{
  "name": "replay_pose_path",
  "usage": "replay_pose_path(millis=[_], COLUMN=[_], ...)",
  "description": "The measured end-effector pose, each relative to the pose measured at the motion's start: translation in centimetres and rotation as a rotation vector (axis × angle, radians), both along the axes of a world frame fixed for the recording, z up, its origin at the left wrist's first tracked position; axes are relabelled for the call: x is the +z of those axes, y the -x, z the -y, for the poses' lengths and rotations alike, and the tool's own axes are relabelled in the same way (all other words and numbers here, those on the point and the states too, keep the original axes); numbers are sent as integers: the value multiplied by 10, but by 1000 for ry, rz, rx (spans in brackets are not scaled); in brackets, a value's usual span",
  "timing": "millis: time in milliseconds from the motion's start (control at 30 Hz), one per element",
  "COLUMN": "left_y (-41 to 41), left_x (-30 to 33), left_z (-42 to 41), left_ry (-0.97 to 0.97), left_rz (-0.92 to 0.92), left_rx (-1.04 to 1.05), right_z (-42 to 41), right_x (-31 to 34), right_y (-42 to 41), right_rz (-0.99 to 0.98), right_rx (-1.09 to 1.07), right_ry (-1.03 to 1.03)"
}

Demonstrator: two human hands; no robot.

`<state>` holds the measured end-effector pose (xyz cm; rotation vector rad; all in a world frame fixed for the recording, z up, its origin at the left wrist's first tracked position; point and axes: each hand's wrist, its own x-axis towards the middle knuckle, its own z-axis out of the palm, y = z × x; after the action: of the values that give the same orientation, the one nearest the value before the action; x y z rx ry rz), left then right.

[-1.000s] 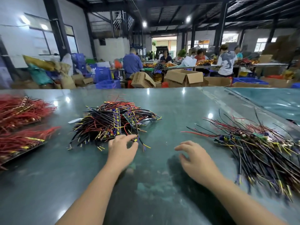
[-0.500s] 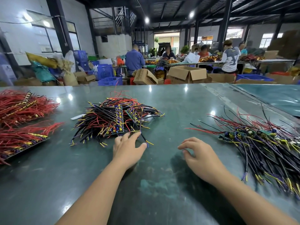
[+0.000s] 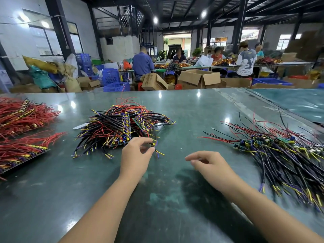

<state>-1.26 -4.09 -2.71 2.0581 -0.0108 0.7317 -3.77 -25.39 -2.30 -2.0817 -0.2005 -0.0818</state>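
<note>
A pile of small green circuit boards with black, red, yellow and purple wires (image 3: 121, 127) lies on the dark green table (image 3: 175, 199) ahead of me. My left hand (image 3: 135, 158) is at the pile's near edge and pinches one small wired piece (image 3: 154, 145) between thumb and fingers. Hovering just above the table to the right, my right hand (image 3: 210, 166) holds nothing, its fingers loosely curled. A second, looser pile of wired boards (image 3: 280, 151) spreads out at the right.
Bundles of red wires (image 3: 22, 116) and a tray of red-wired boards (image 3: 21, 151) lie at the left. Beyond the table's far edge stand cardboard boxes (image 3: 199, 78), blue crates (image 3: 112, 79) and people working at other tables.
My left hand has closed its thumb and fingers on a wired piece at the pile's near edge and drawn slightly right. The right hand has barely moved. My view has tilted a little.
</note>
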Motion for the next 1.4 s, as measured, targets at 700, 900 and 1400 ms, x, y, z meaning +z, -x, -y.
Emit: replay_pose_path(millis=[700, 900, 1400], left_y=[34, 31, 20], left_x=[10, 8, 16], left_z=[41, 38, 29], left_ry=[291, 242, 814], left_rz=[-181, -182, -42], left_rx=[-636, -567, -306], right_z=[-14, -14, -18], right_x=[1, 2, 7], right_y=[8, 8, 5], right_rz=[235, 262, 307], right_rx=[140, 123, -8], right_ry=[-46, -75, -430])
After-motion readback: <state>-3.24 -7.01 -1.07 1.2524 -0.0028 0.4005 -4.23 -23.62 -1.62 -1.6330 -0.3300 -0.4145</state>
